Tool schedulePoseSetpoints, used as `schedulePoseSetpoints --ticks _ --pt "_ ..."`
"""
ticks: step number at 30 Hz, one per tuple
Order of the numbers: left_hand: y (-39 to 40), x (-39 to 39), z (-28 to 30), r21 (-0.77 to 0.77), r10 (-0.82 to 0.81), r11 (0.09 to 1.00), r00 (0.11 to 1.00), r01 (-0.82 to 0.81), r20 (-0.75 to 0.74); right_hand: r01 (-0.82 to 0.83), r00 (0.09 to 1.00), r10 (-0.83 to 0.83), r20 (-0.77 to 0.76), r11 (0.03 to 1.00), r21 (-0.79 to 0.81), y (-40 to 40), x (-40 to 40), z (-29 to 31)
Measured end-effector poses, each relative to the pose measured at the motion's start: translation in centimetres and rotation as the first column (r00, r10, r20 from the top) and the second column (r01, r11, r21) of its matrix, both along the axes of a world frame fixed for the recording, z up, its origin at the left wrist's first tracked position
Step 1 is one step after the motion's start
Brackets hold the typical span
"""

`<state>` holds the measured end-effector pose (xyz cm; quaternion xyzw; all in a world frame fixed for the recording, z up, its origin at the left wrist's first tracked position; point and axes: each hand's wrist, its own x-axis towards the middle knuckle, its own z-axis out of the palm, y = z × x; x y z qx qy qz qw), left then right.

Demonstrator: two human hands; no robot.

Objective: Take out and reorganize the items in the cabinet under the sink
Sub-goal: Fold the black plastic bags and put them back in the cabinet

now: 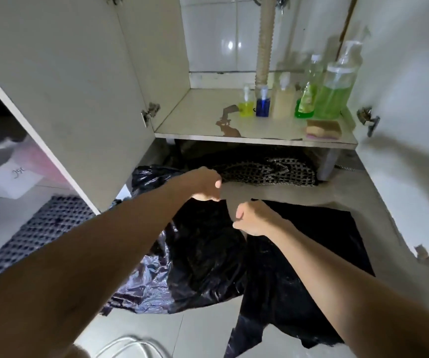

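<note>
Both hands are curled: the left hand [206, 186] and right hand [252, 218] each seem to pinch the black bag's [208, 244] far edge. Keep the edges level and fold flat on the floor [203, 329].

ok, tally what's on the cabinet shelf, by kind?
Bottles: 5, namely yellow, blue, beige, slim green, large green pump
Sponge: 1
Total: 6

Two bare forearms are showing with no sleeves, watch or rings in sight, the left hand [205, 186] and the right hand [253, 218] both reaching out before the cabinet shelf [195, 120], nails short and plain.
</note>
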<state>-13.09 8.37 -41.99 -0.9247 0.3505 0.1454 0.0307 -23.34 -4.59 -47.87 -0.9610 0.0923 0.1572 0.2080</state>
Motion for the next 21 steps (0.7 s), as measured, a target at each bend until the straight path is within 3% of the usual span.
schedulePoseSetpoints --ticks 2,7,13,17,21 --pt "3.7 1.3 -1.1 -0.008 0.104 0.995 0.995 -0.104 -0.001 -0.039 0.999 0.038 0.01 0.998 0.058 2.8 0.9 -0.7" --pt "11.8 3.8 -6.2 0.239 0.39 0.904 0.914 -0.356 -0.112 -0.044 0.998 0.04 0.04 0.992 0.118 8.6 2.5 -4.0" --pt "14.8 6.3 -9.9 0.067 0.581 0.8 0.744 -0.596 -0.329 -0.06 0.972 0.051 0.229 0.998 0.036 13.1 5.7 -5.4" --pt "15.2 6.8 -11.5 -0.014 0.615 0.718 0.644 -0.695 -0.456 -0.115 0.971 0.141 0.195 0.984 -0.139 14.0 7.2 -6.1" --pt "16.0 7.0 -11.7 -0.037 0.627 0.67 0.592 -0.741 -0.507 -0.099 0.979 0.119 0.165 0.987 -0.125 13.7 8.0 -6.3"
